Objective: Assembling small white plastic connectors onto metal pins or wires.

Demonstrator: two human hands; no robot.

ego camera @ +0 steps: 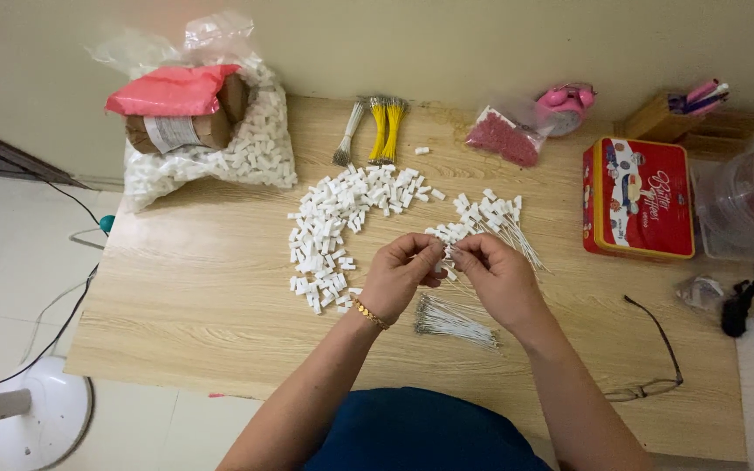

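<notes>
Wooden counter (202, 296). Nearest, one bundle of thin white wires (454, 321). Left hand (399, 277) and right hand (497, 272) pinch one small white connector (447, 250) between fingertips. Beyond: one loose heap of white plastic connectors (338, 222), uncountable; two yellow wire bundles (386, 126).

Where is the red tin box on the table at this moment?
In the head view, the red tin box lies on the right side of the wooden table, right of both hands, between the pink bag and a clear container.

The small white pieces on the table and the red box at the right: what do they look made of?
White pieces: likely moulded plastic, matte, uniform blocky shapes. Red box: probably printed tin, glossy, with rounded corners and a rolled rim. Table: pale wood-grain surface, possibly laminate.
</notes>
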